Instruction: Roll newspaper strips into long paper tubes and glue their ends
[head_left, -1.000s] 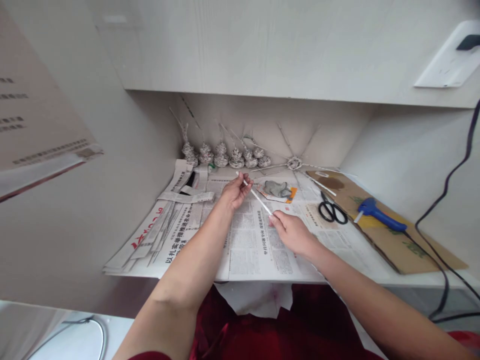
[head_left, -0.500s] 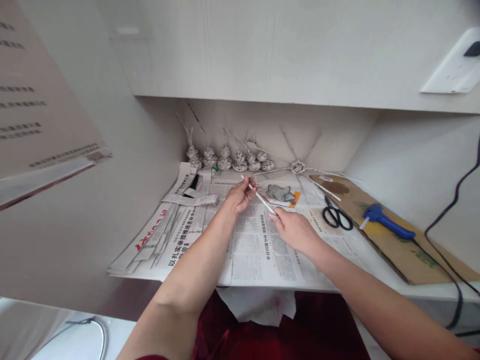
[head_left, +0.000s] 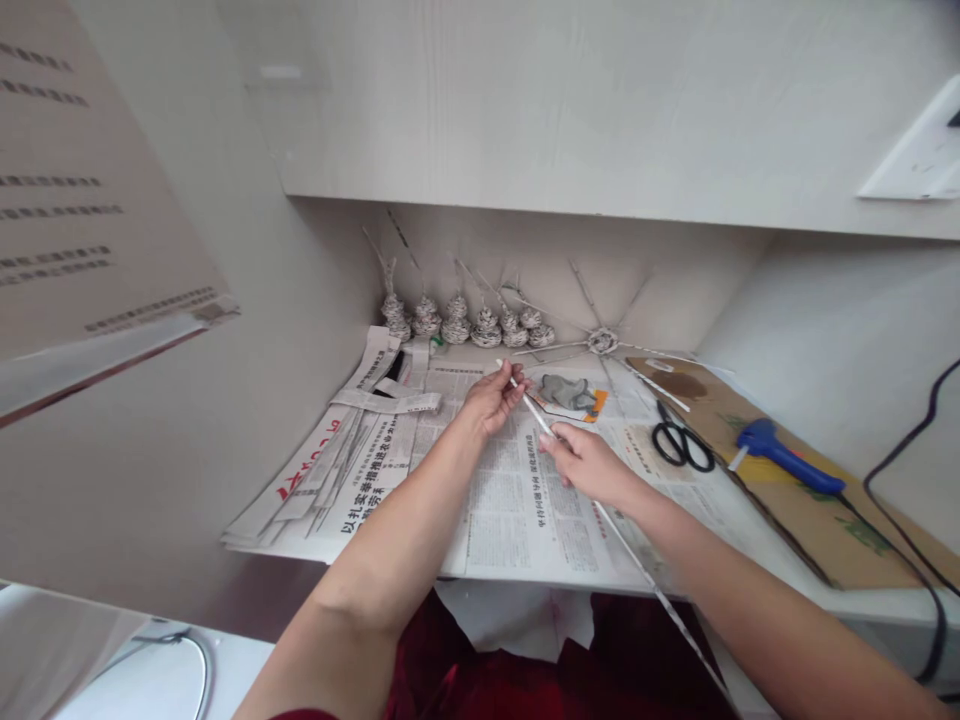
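Between my hands runs a thin rolled newspaper tube (head_left: 537, 413), slanting down to the right over the newspaper-covered desk. My left hand (head_left: 495, 398) pinches it close to its upper end, fingers closed around it. Lower along the tube, my right hand (head_left: 589, 460) grips it with thumb and fingers. The rest of the tube comes out below the right wrist and trails past the desk's front edge. Just beyond my hands a grey lump (head_left: 566, 391) rests on a small orange-and-white packet.
Several woven paper gourds (head_left: 456, 325) line the back wall beside a spoked paper weaving (head_left: 602, 341). Black scissors (head_left: 682, 447) and a blue glue gun (head_left: 787, 458) on cardboard (head_left: 847, 530) lie right. Newspaper strips (head_left: 330, 470) are stacked left. A shelf panel (head_left: 525, 120) overhangs the back.
The tube's long lower end now shows below my right hand, where it was not visible before. The view has shifted slightly, and both hands stay on the tube.
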